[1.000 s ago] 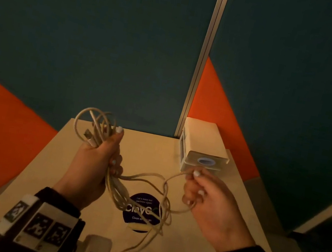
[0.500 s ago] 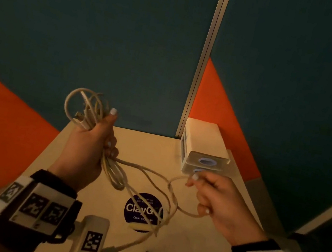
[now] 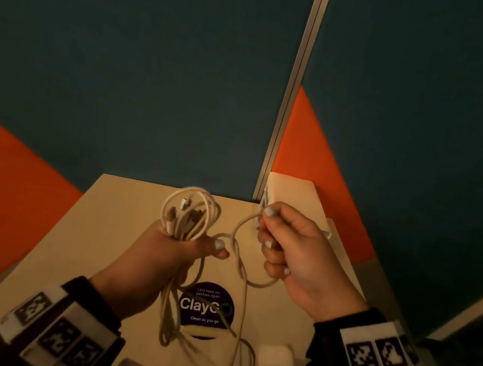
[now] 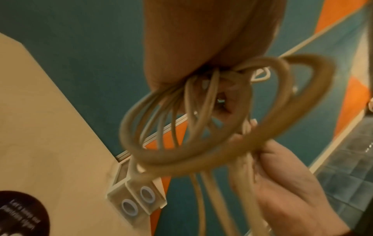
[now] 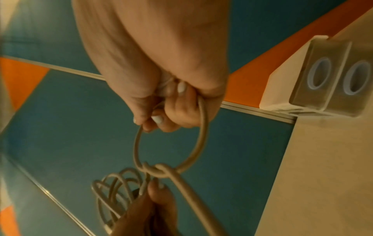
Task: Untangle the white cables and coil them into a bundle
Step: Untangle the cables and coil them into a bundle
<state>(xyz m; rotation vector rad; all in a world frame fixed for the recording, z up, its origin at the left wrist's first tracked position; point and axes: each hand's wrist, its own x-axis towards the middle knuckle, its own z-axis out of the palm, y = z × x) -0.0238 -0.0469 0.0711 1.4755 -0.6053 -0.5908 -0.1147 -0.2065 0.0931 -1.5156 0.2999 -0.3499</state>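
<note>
1. the left hand [image 3: 163, 253] is closed round a bunch of white cables [image 3: 189, 215], holding them above the table [image 3: 116, 225].
2. coiled loops with plug ends stand up out of that fist, over the table's far half.
3. loose strands hang down from the fist past the round dark sticker [image 3: 207, 307] and trail over the table's near edge.
4. the right hand [image 3: 295, 256] pinches 1 cable between thumb and fingers, its other fingers curled in, above the table's right side.
5. that strand makes a loop below the right hand; in the right wrist view it crosses itself in a loose knot [image 5: 155, 171] just beside the left thumb.
6. the 2 hands are near each other but apart, joined only by cable.
7. a white box [image 3: 296, 195] with 2 round openings sits at the table's far right corner, behind the right hand.
8. teal and orange wall panels [image 3: 128, 50] rise behind the table.
</note>
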